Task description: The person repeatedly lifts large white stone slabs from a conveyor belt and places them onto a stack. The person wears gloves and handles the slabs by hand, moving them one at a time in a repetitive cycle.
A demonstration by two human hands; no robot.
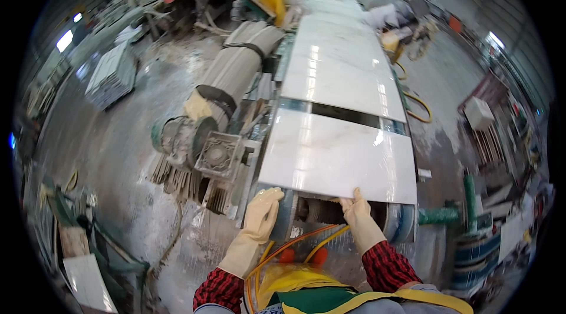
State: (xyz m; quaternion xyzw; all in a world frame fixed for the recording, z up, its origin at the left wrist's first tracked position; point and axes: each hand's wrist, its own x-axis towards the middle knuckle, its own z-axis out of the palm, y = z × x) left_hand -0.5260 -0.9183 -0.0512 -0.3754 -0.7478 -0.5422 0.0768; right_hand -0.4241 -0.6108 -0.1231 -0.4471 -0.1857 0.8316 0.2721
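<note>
A glossy white stone slab [336,155] with faint veining lies on the near end of a conveyor, in front of me. My right hand [358,215], in a pale rubber glove, takes hold of its near edge, the thumb on top and the fingers curled toward the underside. At the near left corner is my left hand [264,214], gloved alike, its fingers stretched out together beside the edge; whether it touches the stone I cannot tell. Past a dark gap lies a second white slab [342,72] on the same line. Blue belts [285,215] show beneath the near slab.
A dusty motor and gearbox [218,152] stand close on the left, with a long grey covered roller [244,57] behind. Yellow and orange hoses [321,232] cross near my feet. Green pipes [439,215] sit at right. Stacked slabs [112,75] rest on the wet floor leftward.
</note>
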